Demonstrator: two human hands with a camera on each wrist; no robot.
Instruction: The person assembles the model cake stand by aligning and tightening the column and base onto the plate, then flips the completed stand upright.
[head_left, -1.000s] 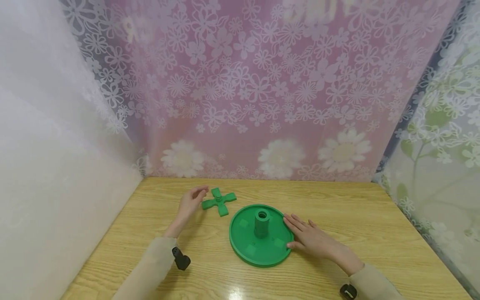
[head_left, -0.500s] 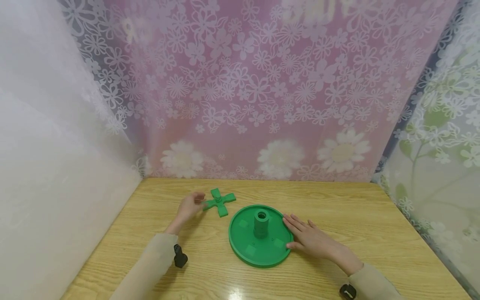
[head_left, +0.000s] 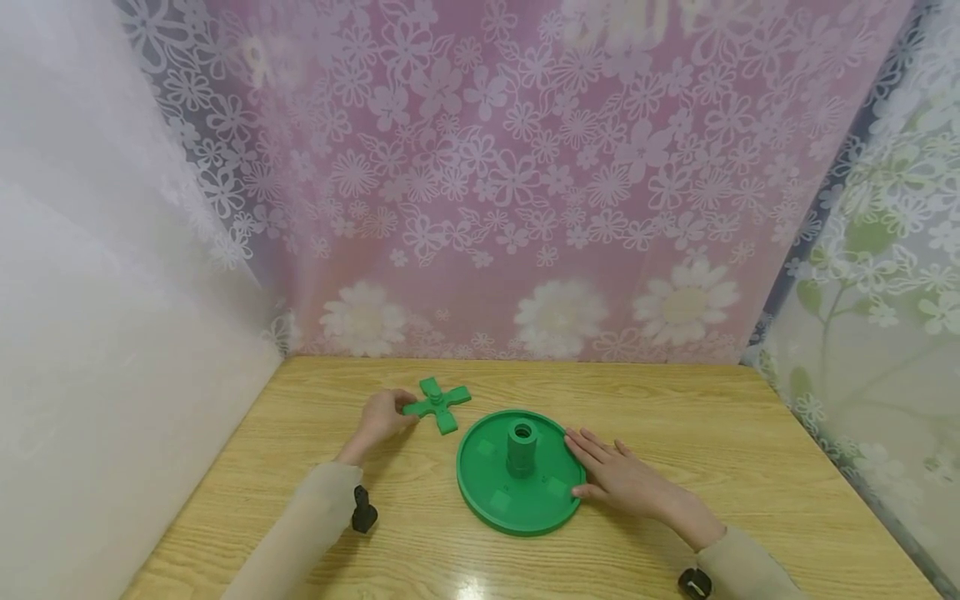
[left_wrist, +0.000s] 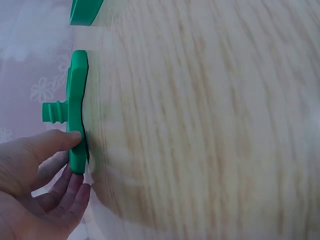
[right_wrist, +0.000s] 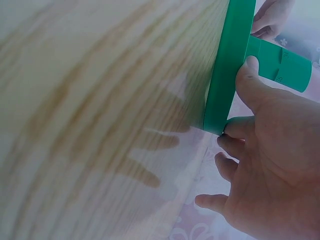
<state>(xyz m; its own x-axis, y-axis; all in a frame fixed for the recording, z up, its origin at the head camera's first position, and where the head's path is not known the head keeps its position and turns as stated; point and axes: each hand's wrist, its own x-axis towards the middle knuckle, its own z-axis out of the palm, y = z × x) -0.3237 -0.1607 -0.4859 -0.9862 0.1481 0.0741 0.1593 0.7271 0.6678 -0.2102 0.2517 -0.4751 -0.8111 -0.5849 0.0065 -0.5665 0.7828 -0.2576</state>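
Observation:
A green cross-shaped piece point(head_left: 437, 406) with a ridged, screw-like stub point(left_wrist: 55, 112) at its centre lies flat on the wooden table. My left hand point(head_left: 385, 417) pinches the end of its left arm, thumb on one side and fingers on the other. To its right sits a round green tray-like base point(head_left: 480, 500) with a raised rim. A hollow green post point(head_left: 522, 454) stands upright at the middle of that base, its opening threaded. My right hand point(head_left: 618, 479) rests on the base's right rim with fingers extended, the thumb point(right_wrist: 252, 65) touching the rim.
The wooden table point(head_left: 637, 400) runs back to a pink floral curtain point(head_left: 480, 250). A white sheet point(head_left: 135, 292) closes off the left side, and a floral sheet point(head_left: 885, 333) hangs on the right. Each wrist wears a small black camera point(head_left: 363, 510).
My left hand has come down and to the right onto the arm of the cross-shaped piece and now pinches it. The right hand and the base look still.

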